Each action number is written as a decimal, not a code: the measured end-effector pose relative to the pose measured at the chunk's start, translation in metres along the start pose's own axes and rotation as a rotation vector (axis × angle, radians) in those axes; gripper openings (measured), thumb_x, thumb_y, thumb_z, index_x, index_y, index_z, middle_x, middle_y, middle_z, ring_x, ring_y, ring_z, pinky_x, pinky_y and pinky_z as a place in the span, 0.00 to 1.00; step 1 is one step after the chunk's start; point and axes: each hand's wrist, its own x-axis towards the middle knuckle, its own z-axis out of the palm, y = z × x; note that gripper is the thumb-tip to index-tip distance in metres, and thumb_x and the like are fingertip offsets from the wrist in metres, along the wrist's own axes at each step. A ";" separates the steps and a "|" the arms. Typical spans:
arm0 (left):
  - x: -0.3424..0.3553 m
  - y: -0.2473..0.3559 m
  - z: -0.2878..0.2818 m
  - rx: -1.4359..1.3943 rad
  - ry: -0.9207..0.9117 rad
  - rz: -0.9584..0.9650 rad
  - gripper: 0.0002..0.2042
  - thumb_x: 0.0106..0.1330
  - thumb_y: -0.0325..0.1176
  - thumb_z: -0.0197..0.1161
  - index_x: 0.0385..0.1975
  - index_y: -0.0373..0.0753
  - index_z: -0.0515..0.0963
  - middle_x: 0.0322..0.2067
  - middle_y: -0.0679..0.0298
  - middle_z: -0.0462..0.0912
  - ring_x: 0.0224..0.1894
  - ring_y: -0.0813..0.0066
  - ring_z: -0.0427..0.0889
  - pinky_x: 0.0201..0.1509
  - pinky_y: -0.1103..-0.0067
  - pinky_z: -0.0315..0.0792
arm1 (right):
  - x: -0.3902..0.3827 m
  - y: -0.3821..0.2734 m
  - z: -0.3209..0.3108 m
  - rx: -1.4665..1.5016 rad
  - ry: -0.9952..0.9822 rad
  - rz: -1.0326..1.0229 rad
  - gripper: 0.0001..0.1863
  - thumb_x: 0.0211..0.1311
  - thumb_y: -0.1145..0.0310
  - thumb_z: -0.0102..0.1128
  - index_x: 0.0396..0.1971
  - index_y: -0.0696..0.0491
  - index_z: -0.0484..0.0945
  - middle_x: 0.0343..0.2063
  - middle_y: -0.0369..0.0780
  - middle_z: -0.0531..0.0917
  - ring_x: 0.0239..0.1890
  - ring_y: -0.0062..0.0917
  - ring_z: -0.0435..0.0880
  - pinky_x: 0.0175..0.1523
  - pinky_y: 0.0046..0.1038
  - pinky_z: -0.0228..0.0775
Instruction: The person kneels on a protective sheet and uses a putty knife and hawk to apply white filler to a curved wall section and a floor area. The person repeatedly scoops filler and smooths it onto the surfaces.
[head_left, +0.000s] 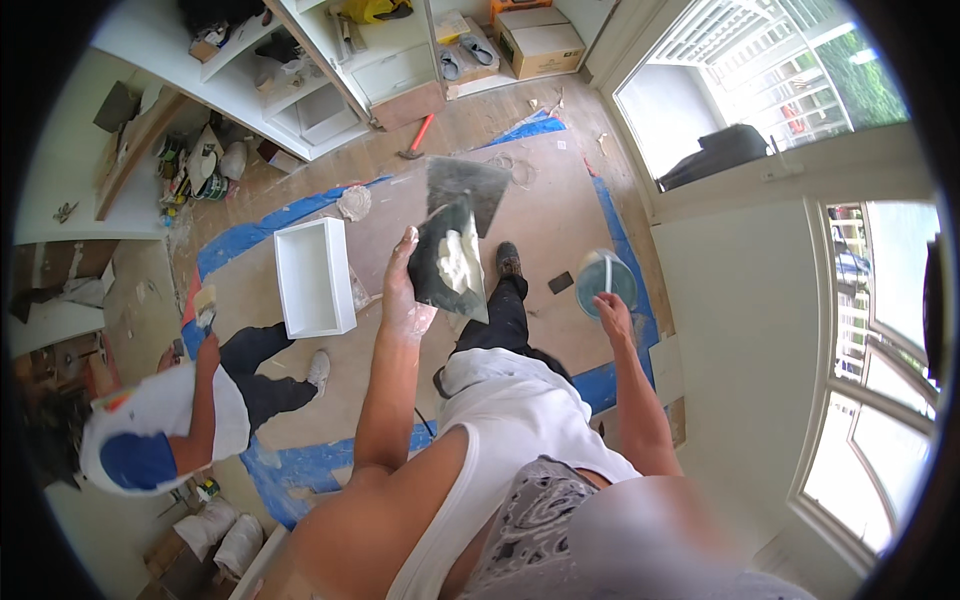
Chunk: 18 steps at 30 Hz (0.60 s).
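Raised in front of me, my left hand (404,290) grips a dark flat plastering trowel (432,262). A thick smear of white plaster (459,262) lies on its face. Past its far edge shows a second grey flat plate (470,185); whether it is held too or lies lower down, I cannot tell. Low on the right, my right hand (615,316) is closed at a pale bar that crosses the mouth of a bucket (592,290), seemingly its handle. The fingers are partly hidden, and what is inside the bucket is blurred.
Brown floor covering (540,400) edged with blue tape surrounds my feet. A white drawer box (315,278) stands to the left, beside a co-worker (200,410) with a brush (205,305). A red-handled hammer (416,138) lies by the shelves. Windowed doors (740,110) line the right.
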 end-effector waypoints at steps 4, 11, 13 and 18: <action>0.105 0.031 0.076 0.061 0.238 0.109 0.16 0.70 0.42 0.52 0.45 0.36 0.74 0.31 0.66 0.79 0.29 0.79 0.78 0.33 0.80 0.73 | 0.152 -0.132 -0.002 -0.184 -0.232 -0.084 0.24 0.49 0.53 0.63 0.42 0.56 0.79 0.37 0.46 0.83 0.44 0.35 0.81 0.50 0.32 0.70; 0.139 0.048 0.058 0.092 0.639 0.293 0.18 0.68 0.42 0.53 0.50 0.37 0.72 0.35 0.65 0.81 0.32 0.78 0.78 0.36 0.79 0.73 | 0.325 -0.190 0.145 -0.293 -0.699 -0.319 0.22 0.49 0.54 0.64 0.39 0.55 0.79 0.35 0.45 0.83 0.41 0.35 0.82 0.47 0.34 0.72; 0.136 0.037 0.053 0.052 0.602 0.339 0.16 0.68 0.41 0.52 0.49 0.38 0.73 0.44 0.63 0.79 0.45 0.71 0.79 0.51 0.72 0.72 | 0.356 -0.193 0.200 -0.356 -0.797 -0.346 0.21 0.51 0.51 0.61 0.37 0.52 0.78 0.37 0.46 0.82 0.41 0.39 0.81 0.45 0.37 0.73; 0.164 -0.018 0.045 0.172 1.164 0.432 0.20 0.68 0.44 0.51 0.52 0.37 0.71 0.48 0.63 0.77 0.49 0.71 0.77 0.50 0.74 0.73 | 0.416 -0.199 0.322 -0.624 -1.030 -0.460 0.25 0.47 0.47 0.62 0.42 0.49 0.78 0.41 0.46 0.81 0.48 0.39 0.79 0.51 0.38 0.71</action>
